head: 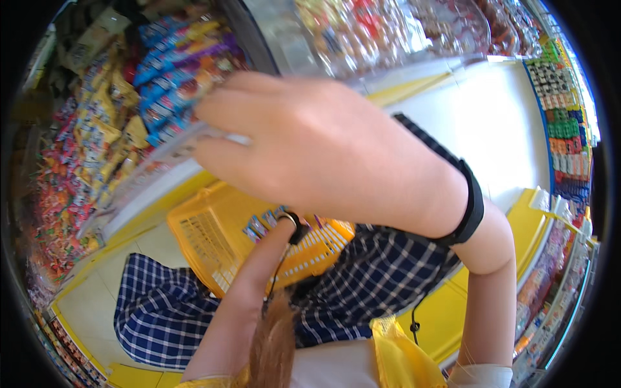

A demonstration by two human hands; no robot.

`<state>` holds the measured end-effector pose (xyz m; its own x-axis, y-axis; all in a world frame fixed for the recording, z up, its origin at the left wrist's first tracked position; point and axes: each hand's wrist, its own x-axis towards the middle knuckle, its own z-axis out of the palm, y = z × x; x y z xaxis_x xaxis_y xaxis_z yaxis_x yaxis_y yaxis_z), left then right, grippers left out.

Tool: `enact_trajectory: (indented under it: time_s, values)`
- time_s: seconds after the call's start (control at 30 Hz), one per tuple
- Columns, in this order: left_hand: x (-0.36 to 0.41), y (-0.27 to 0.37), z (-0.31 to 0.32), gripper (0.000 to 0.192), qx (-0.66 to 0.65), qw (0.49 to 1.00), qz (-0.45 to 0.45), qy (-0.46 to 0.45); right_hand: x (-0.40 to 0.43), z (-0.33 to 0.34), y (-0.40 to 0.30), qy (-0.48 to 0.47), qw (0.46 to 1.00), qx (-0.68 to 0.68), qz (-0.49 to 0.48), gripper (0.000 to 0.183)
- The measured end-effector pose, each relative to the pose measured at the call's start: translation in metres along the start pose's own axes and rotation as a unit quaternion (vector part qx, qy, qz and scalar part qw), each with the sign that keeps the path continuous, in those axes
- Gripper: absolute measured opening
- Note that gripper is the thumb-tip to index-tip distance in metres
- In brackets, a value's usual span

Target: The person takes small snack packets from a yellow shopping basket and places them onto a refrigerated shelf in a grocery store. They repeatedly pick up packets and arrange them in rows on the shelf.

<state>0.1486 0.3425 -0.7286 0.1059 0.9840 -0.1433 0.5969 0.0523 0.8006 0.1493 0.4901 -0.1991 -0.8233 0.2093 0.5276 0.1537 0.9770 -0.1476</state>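
My right hand (286, 140) is large in the middle of the picture, held up in front of the snack bins, with a black band on its wrist. Its fingers curl beside blue snack packets (162, 82); whether anything is in them is hidden. Lower down, my left hand (302, 220) reaches into a yellow plastic basket (208, 233), mostly hidden behind my right hand. A black band circles that wrist too. Several small blue packets (262, 224) lie in the basket, close to my left hand.
Gold-wrapped packets (99, 131) and colourful wrapped sweets (60, 194) fill the bins at left. Bagged goods (359, 34) are piled at the top. Stocked shelves (565, 126) stand at the far right, beyond the pale floor (490, 121). A blue checked cloth (383, 276) lies beside the basket.
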Motion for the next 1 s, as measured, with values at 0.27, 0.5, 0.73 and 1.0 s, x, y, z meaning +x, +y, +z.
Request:
enact_trajectory:
  time_s: [0.27,0.5,0.73,1.0]
  values:
    - [-0.020,0.083,-0.104,0.018,-0.036,0.994,0.074,-0.079,-0.001,-0.001,0.001,-0.044,0.998,-0.012,-0.039,0.015]
    - [-0.063,0.191,-0.289,0.012,0.047,0.994,0.078,-0.062,-0.003,0.010,-0.014,-0.035,0.997,0.006,-0.069,0.019]
    - [-0.116,0.250,-0.406,0.011,-0.120,0.980,-0.013,0.156,-0.005,0.018,-0.051,-0.025,0.988,0.155,0.007,0.034]
    - [-0.130,0.266,-0.438,0.014,-0.186,0.957,0.005,0.221,-0.011,0.044,-0.069,-0.044,0.998,0.010,-0.038,0.024]
